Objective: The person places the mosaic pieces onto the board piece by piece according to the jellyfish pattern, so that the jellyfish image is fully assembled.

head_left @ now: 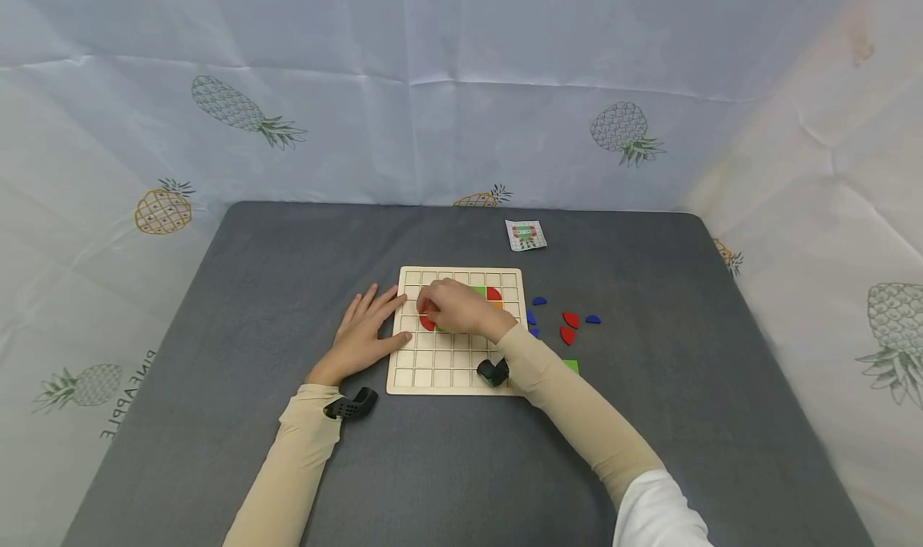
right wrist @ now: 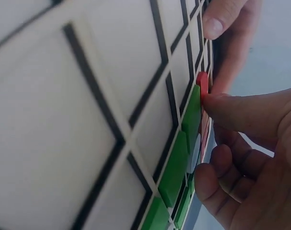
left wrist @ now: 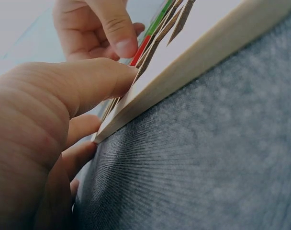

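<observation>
A wooden grid board (head_left: 433, 380) lies on the table, with coloured flat pieces set in its cells. My left hand (head_left: 358, 339) rests at the board's left edge, fingers spread and thumb on the rim. Over the board's upper left part, my right hand (head_left: 457, 307) has its fingers curled. The right wrist view shows its thumb against a red piece (right wrist: 202, 79) beside green pieces (right wrist: 173, 170); part of its grip is hidden. Another red piece (head_left: 493, 294) and an orange piece (head_left: 497, 306) sit farther right on the grid.
Right of the board lie loose red quarter-round pieces (head_left: 570, 319), several blue half-round pieces (head_left: 593, 319) and a green piece (head_left: 572, 366), partly behind the right sleeve. A printed pattern card (head_left: 525, 235) lies behind the board on the grey tabletop (head_left: 685, 419).
</observation>
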`<state>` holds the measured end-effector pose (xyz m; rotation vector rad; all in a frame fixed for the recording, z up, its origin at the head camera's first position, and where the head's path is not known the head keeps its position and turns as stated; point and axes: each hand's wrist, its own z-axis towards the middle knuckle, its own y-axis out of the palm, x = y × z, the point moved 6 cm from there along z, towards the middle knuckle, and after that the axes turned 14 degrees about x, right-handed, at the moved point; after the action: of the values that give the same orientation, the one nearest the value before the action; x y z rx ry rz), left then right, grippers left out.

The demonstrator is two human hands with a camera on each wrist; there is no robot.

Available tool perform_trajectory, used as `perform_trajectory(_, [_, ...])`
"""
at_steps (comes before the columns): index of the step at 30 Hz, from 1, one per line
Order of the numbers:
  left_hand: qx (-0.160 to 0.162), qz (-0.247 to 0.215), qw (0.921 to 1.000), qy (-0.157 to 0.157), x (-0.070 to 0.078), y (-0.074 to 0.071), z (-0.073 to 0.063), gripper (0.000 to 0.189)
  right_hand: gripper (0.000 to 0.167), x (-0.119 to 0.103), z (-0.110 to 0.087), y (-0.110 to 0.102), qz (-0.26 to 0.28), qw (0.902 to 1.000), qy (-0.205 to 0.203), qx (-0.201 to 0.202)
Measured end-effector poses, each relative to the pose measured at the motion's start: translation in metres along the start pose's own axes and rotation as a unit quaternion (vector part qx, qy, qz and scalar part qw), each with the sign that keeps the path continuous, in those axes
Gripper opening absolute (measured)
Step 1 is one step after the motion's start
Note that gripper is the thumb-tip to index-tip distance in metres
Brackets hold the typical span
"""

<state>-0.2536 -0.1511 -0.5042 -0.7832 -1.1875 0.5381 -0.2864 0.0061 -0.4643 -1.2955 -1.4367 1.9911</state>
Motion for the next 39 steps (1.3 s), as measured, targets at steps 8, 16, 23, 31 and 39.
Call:
perform_trajectory(8, [0.002,0.004,1.0,-0.002,0.001,0.0,0.001,0.073,0.022,0.009,-0.01,-0.017,0.074,0.997,0.008,0.019])
perform_trajectory(16, [0.001,0.003,1.0,-0.004,0.0,0.0,0.001,0.074,0.026,0.017,-0.032,-0.05,0.127,0.9913,0.021,0.027])
perform_trajectory(23, [-0.002,0.002,1.0,-0.005,-0.001,0.0,0.001,0.076,0.021,0.031,-0.056,-0.085,0.14,0.987,0.047,0.063])
perform_trajectory(31, [-0.002,0.004,1.0,-0.005,-0.001,0.001,0.001,0.076,0.017,0.054,-0.084,-0.11,0.135,0.9831,0.075,0.099])
perform_trajectory(39, [-0.003,0.004,0.9999,-0.011,-0.001,0.001,0.0,0.076,0.016,0.077,-0.11,-0.113,0.13,0.9778,0.117,0.116])
